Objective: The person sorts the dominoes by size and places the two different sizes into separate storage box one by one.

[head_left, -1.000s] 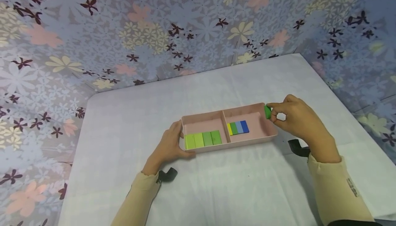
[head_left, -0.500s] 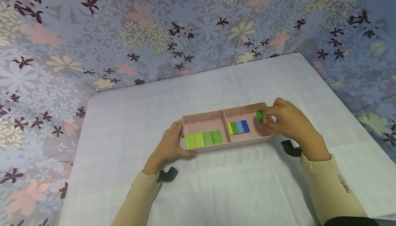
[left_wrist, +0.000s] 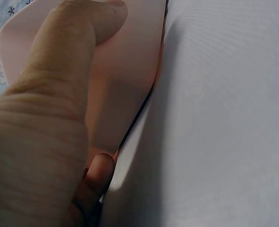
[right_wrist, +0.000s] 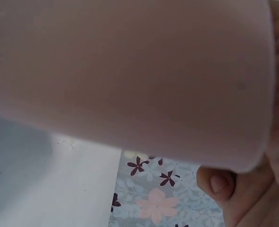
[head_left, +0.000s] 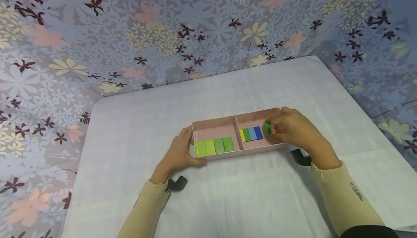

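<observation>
A pink two-compartment box (head_left: 217, 125) sits on the white-covered table. My left hand (head_left: 177, 151) grips its left end, thumb along the near wall; in the left wrist view the thumb (left_wrist: 108, 21) presses the pink wall. Between thumb and fingers my right hand (head_left: 294, 129) pinches a small green block (head_left: 267, 127), held tilted inside the right compartment. Just left of it lies a row of thin tiles, with a blue tile (head_left: 258, 133) at its right end. In the right wrist view the box wall (right_wrist: 130, 80) hides the green block.
Several green tiles (head_left: 210, 146) line the near side of the left compartment. A divider (head_left: 239, 133) parts the two halves. The white cloth (head_left: 228, 194) spreads around the box, and flowered covering (head_left: 211, 31) stands behind it.
My right hand has moved left with the green block, from over the box's right end to near the blue tile, and lower. The left hand and the box have stayed put.
</observation>
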`<state>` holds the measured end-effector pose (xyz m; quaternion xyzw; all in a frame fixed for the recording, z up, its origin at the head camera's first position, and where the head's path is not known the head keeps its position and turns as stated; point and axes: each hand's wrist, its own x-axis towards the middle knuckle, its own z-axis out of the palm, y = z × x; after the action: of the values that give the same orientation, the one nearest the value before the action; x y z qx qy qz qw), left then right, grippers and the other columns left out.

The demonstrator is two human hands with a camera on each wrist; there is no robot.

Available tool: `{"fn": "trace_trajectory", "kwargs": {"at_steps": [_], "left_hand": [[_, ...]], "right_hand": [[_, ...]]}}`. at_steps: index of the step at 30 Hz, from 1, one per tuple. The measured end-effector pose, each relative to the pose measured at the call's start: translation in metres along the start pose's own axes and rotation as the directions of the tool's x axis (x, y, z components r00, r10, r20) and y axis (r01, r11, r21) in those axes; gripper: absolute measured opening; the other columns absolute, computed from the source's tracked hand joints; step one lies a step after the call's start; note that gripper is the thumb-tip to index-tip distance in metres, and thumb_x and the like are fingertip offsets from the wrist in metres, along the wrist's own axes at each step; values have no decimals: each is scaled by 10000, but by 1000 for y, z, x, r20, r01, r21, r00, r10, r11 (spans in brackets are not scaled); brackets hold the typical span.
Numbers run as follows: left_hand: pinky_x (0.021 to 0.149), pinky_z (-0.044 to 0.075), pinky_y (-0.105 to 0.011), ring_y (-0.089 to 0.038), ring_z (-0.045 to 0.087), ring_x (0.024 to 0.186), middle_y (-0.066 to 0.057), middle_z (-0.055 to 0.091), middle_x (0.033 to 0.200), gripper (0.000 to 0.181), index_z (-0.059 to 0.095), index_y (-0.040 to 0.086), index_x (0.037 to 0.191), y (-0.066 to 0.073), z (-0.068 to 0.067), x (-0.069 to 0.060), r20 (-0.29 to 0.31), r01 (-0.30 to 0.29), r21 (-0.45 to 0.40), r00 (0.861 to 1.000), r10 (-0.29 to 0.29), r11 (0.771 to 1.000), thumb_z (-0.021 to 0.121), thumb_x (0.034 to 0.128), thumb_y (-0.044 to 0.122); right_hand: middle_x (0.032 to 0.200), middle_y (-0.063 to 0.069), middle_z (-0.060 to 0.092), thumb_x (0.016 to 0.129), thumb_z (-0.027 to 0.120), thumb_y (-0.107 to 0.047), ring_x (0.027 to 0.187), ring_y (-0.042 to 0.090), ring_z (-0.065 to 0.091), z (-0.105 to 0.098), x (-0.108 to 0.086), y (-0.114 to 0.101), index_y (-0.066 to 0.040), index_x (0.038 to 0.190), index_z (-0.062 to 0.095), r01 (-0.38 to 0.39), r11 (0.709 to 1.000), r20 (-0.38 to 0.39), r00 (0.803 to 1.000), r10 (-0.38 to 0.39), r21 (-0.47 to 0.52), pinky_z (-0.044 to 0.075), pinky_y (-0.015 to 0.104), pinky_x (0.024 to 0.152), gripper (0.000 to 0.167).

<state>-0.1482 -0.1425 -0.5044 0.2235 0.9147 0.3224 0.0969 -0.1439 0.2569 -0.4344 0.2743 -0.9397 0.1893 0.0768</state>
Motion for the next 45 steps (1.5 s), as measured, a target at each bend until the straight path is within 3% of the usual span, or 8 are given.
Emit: {"fn": "trace_trajectory", "kwargs": {"at_steps": [5,9,17,27,34,40,45], "left_hand": [[833,413,-354,-149,453,931,-16,473,1286,1221,267,232,1571,0,0,0,-20,-28,1,999,28,1000,916,589,557],[883,420,-383,-159,458,955,-21,470,1333,1244,237,245,1589,1,-1,-2,-19,-11,-4,1000,11,1000,907,593,573],[985,435,-462,-192,471,1028,-28,455,1417,1254,215,299,1595,0,-3,-3,-24,10,-3,1000,-10,1000,912,586,561],[984,438,-435,-183,477,1007,-47,457,1424,1255,208,276,1598,1,-1,0,-10,-9,-10,1000,9,1000,914,597,548],[1101,394,-511,-259,496,1230,-59,430,1492,1274,194,287,1606,-1,-1,2,-18,-8,-12,1000,8,1000,915,589,550],[1065,425,-476,-182,496,1123,11,427,1486,1257,207,361,1590,-1,2,4,-26,8,-46,1000,-9,999,925,571,526],[1062,415,-459,-160,468,1096,39,426,1486,1266,210,342,1596,0,4,1,-27,25,-46,999,-26,999,919,565,538]], "right_hand": [[623,-165,415,640,791,81,742,130,373,4,2,2,-264,607,489,17,1000,20,1000,-17,4,277,327,708,460],[608,-164,380,657,764,89,759,148,397,7,5,2,-260,608,476,21,1000,48,999,-21,-3,280,337,712,455],[631,-153,493,691,830,-6,810,180,451,9,15,-2,-272,614,523,-65,997,155,985,70,-42,242,358,715,413],[585,-181,470,665,893,-111,783,155,413,12,15,-1,-298,597,520,-70,996,176,981,78,-50,191,368,713,423],[567,-169,435,663,891,-100,757,153,380,13,17,0,-293,592,503,-63,997,180,981,70,-45,188,369,715,439],[574,-181,440,666,902,-127,764,153,399,14,19,0,-300,591,497,-60,996,191,979,70,-59,198,368,717,447],[584,-189,452,655,914,-137,771,150,412,17,16,-1,-305,585,488,-63,996,182,981,74,-62,225,364,729,463]]}}
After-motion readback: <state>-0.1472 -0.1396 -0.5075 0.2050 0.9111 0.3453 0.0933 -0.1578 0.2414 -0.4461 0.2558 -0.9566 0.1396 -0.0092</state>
